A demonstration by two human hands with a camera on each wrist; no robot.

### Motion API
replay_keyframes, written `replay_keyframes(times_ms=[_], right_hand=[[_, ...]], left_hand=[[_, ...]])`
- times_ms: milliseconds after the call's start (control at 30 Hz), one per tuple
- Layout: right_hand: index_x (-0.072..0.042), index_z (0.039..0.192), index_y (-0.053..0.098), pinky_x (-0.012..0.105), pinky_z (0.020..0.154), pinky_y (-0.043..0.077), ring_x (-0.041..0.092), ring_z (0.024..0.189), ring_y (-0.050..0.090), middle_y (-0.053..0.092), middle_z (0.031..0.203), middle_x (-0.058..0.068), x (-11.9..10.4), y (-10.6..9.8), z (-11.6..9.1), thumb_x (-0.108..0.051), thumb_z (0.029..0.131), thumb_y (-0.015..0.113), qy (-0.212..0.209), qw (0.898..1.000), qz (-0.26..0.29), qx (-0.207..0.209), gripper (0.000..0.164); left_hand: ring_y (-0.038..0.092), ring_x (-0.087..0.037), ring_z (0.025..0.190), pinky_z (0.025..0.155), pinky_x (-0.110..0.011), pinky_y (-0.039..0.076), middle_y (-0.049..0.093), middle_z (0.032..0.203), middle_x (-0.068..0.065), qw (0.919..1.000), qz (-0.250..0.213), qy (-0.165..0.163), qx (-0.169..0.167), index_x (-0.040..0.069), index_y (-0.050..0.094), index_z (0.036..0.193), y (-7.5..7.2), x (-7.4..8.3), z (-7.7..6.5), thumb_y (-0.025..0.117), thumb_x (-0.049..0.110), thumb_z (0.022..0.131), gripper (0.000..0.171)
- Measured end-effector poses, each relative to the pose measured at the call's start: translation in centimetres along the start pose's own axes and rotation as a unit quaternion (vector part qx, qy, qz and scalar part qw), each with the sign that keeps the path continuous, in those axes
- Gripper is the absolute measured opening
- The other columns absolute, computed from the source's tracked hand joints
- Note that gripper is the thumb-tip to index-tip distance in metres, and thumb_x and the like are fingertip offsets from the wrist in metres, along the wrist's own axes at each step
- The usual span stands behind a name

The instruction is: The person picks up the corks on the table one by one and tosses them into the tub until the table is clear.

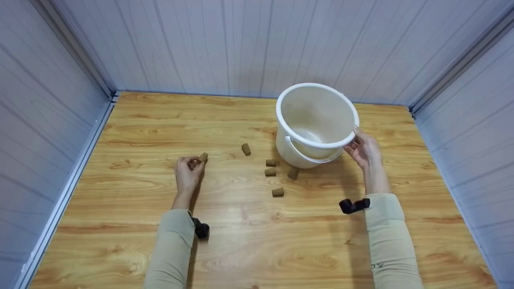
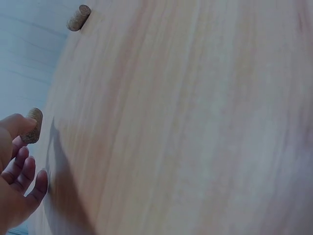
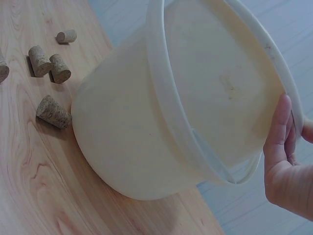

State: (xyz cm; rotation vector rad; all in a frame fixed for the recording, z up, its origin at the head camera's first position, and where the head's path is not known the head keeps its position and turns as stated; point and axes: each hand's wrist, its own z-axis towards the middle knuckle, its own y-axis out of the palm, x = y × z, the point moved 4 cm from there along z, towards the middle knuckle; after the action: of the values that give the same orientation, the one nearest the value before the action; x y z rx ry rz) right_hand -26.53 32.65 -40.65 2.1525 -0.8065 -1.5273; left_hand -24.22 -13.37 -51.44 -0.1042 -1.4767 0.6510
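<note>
A brown cork (image 1: 203, 157) is pinched between the thumb and fingers of my left hand (image 1: 188, 172), over the left part of the wooden surface. In the left wrist view the same cork (image 2: 32, 126) shows at the thumb tip, the other fingers loosely bent below it. My right hand (image 1: 364, 150) grips the right rim of a white bucket (image 1: 295, 150). Up close in the right wrist view, fingers (image 3: 279, 129) lie inside the rim and the thumb outside. No corks show in the visible part of the bucket's inside. Its thin handle hangs at the near side.
Several corks lie between my left hand and the bucket: one alone (image 1: 245, 149), a pair side by side (image 1: 271, 171), one by the bucket's base (image 1: 293, 173) and one nearer me (image 1: 278, 192). Pale panel walls (image 1: 241, 48) enclose the wooden surface (image 1: 241, 249) at the back and sides.
</note>
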Motion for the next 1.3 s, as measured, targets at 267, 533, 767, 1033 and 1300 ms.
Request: replay_keyframes(times_ms=[267, 533, 767, 1033, 1300], right_hand=[[0.002, 0.091, 0.057, 0.028, 0.053, 0.05, 0.021, 0.059, 0.059, 0.058, 0.069, 0.011, 0.0, 0.0, 0.0, -0.013, 0.088, 0.054, -0.001, 1.0, -0.002, 0.005, 0.015], [0.0, 0.091, 0.056, 0.027, 0.052, 0.049, 0.021, 0.059, 0.058, 0.056, 0.073, 0.01, 0.0, -0.1, 0.0, -0.011, 0.089, 0.051, -0.002, 1.0, 0.006, -0.001, 0.012], [-0.001, 0.088, 0.058, 0.027, 0.052, 0.049, 0.021, 0.058, 0.058, 0.056, 0.072, 0.01, 0.1, -0.1, 0.1, -0.012, 0.09, 0.05, -0.001, 1.0, 0.0, 0.0, 0.014], [-0.001, 0.086, 0.059, 0.027, 0.051, 0.049, 0.021, 0.058, 0.059, 0.056, 0.07, 0.01, 0.2, 0.0, 0.1, -0.012, 0.09, 0.051, 0.002, 1.0, 0.006, 0.001, 0.015], [-0.001, 0.086, 0.06, 0.027, 0.051, 0.049, 0.02, 0.057, 0.058, 0.056, 0.069, 0.009, 0.1, -0.1, 0.2, -0.012, 0.09, 0.05, -0.001, 1.0, 0.005, -0.005, 0.015]], left_hand=[[0.043, -0.022, 0.072, 0.061, -0.028, 0.036, 0.048, 0.084, -0.012, 0.9997, -0.017, 0.018, -0.003, -0.003, 0.065, 0.088, 0.5, 1.9, -0.1, 0.068, 0.005, 0.075, 0.016], [0.046, -0.029, 0.073, 0.063, -0.027, 0.034, 0.05, 0.082, -0.014, 0.9978, -0.042, 0.051, 0.005, -0.004, 0.066, 0.086, 0.8, 4.1, -0.4, 0.068, 0.0, 0.072, 0.015], [0.046, -0.025, 0.071, 0.056, -0.023, 0.035, 0.051, 0.081, -0.013, 0.9952, -0.062, 0.076, -0.004, -0.003, 0.066, 0.089, 1.2, 6.2, -0.7, 0.069, 0.003, 0.073, 0.017], [0.046, -0.023, 0.071, 0.052, -0.018, 0.038, 0.052, 0.081, -0.015, 0.9913, -0.081, 0.104, -0.011, -0.004, 0.066, 0.089, 1.6, 8.7, -1.2, 0.07, 0.004, 0.073, 0.019], [0.048, -0.022, 0.07, 0.052, -0.02, 0.039, 0.053, 0.08, -0.014, 0.9882, -0.083, 0.128, -0.017, -0.003, 0.066, 0.09, 2.0, 10.8, -1.4, 0.07, 0.006, 0.073, 0.02]])
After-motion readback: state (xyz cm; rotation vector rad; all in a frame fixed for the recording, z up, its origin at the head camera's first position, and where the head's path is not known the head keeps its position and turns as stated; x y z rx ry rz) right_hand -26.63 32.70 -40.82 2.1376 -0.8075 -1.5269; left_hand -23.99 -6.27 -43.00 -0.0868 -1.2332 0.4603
